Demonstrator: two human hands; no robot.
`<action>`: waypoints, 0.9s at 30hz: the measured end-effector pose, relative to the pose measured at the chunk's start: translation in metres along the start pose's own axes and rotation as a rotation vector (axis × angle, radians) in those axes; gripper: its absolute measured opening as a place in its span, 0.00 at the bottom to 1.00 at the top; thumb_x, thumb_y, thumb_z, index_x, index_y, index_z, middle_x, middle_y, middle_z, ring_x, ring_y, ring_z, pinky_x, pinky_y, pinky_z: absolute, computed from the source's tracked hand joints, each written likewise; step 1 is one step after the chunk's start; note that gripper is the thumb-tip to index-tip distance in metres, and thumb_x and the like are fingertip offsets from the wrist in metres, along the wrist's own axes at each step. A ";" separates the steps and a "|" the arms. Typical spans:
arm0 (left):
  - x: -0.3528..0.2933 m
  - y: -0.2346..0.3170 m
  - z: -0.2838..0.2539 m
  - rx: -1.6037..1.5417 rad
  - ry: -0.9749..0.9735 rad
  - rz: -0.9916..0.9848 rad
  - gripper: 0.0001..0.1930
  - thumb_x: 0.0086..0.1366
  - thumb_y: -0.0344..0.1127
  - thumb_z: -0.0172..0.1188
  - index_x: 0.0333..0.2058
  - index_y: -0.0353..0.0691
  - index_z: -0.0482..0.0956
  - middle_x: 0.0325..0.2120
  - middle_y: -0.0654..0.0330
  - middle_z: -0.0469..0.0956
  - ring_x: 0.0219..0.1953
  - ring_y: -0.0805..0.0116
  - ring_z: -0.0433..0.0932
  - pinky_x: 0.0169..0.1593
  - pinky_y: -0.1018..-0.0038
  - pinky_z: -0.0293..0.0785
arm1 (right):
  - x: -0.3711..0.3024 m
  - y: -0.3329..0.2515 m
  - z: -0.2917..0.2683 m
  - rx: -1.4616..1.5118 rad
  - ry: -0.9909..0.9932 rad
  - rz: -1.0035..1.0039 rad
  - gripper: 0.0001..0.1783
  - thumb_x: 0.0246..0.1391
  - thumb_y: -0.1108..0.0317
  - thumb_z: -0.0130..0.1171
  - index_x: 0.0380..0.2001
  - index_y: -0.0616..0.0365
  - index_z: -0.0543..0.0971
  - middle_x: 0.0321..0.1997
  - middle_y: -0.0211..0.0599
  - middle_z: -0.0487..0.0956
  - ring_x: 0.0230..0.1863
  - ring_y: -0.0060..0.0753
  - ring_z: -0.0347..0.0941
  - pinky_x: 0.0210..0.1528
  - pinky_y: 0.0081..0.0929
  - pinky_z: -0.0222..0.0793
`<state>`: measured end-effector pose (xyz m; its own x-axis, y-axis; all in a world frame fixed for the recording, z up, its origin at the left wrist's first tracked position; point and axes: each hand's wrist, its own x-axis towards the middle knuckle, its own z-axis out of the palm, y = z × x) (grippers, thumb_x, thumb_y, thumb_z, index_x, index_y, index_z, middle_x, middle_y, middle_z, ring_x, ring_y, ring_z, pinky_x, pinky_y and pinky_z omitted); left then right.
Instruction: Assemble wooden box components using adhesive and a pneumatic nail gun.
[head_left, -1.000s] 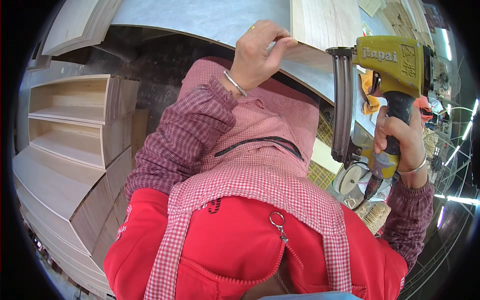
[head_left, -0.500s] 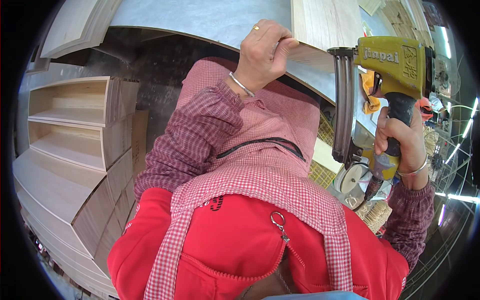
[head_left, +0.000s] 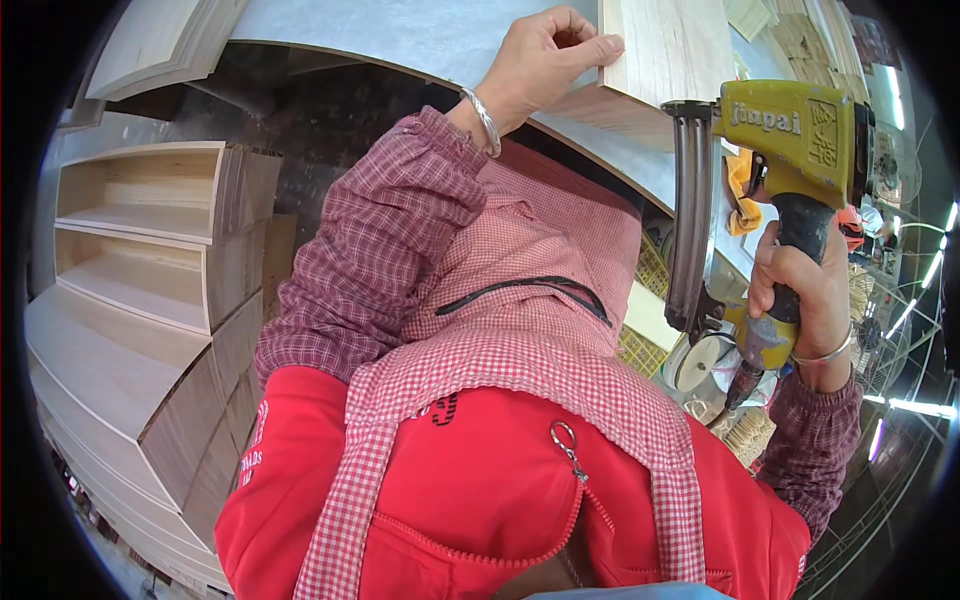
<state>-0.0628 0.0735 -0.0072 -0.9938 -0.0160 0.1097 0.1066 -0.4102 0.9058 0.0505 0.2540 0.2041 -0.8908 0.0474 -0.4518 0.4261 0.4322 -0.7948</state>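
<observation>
1. Up at the bench's near edge, the left hand [head_left: 548, 62] has its thumb tip on the left edge of a pale wooden panel [head_left: 668, 50], close to the near corner. Fingers are curled in, with a gap showing between thumb and forefinger. Their tips are partly hidden, so I can't tell if that's a real pinch or just contact.
2. That panel sits on the blue-grey workbench [head_left: 400, 38], to the right of those fingers.
3. Over on the other side, the right hand [head_left: 812, 285] is wrapped firmly around the black grip of a yellow pneumatic nail gun [head_left: 800, 130]. Fingers sit below the trigger, palm behind the handle. The gun's upright, its long dark magazine [head_left: 690, 220] to the left of the grip, nose near the panel. Can't tell if they touch.
4. Compared with half a second ago, the left hand has gone further out over the bench and its thumb is higher along the panel's edge, past the corner. Panel shows a touch further right in view. Right hand's hold looks the same, gun just slightly lower in view.
5. Down left, the stacked wooden boxes [head_left: 140, 275] look basically unchanged.
</observation>
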 end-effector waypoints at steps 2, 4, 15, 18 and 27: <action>0.001 -0.001 0.001 0.019 -0.003 0.018 0.10 0.59 0.35 0.61 0.26 0.37 0.71 0.18 0.66 0.68 0.20 0.77 0.65 0.26 0.84 0.64 | 0.000 -0.003 0.002 -0.015 -0.032 -0.004 0.15 0.40 0.78 0.53 0.36 0.69 0.72 0.15 0.36 0.70 0.10 0.23 0.63 0.15 0.19 0.63; 0.002 -0.001 0.002 0.036 -0.006 0.035 0.10 0.58 0.34 0.61 0.26 0.37 0.70 0.18 0.66 0.68 0.19 0.77 0.65 0.26 0.84 0.64 | 0.001 -0.005 0.004 -0.030 -0.064 -0.008 0.14 0.40 0.78 0.53 0.35 0.69 0.72 0.15 0.35 0.70 0.10 0.23 0.63 0.15 0.18 0.62; 0.000 0.007 0.010 0.178 0.001 0.061 0.10 0.58 0.34 0.61 0.25 0.38 0.69 0.19 0.65 0.68 0.20 0.76 0.66 0.26 0.84 0.64 | 0.003 -0.017 0.013 -0.114 -0.114 -0.014 0.12 0.39 0.77 0.54 0.31 0.68 0.73 0.13 0.34 0.71 0.10 0.23 0.63 0.16 0.17 0.61; 0.001 0.002 0.011 0.185 -0.006 0.067 0.10 0.58 0.34 0.61 0.26 0.38 0.69 0.19 0.65 0.68 0.20 0.76 0.66 0.26 0.84 0.64 | 0.003 -0.017 0.013 -0.098 -0.119 -0.028 0.11 0.39 0.77 0.54 0.30 0.67 0.73 0.13 0.34 0.71 0.10 0.23 0.64 0.16 0.17 0.61; 0.003 -0.003 0.006 0.228 -0.027 0.066 0.09 0.57 0.34 0.60 0.29 0.36 0.70 0.21 0.62 0.70 0.21 0.73 0.68 0.27 0.82 0.66 | 0.003 -0.019 0.014 -0.166 -0.112 -0.015 0.11 0.39 0.77 0.55 0.31 0.67 0.73 0.13 0.34 0.72 0.10 0.22 0.64 0.16 0.16 0.61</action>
<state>-0.0657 0.0800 -0.0074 -0.9836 -0.0102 0.1801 0.1787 -0.1923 0.9649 0.0418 0.2329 0.2120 -0.8698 -0.0571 -0.4901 0.3725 0.5754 -0.7281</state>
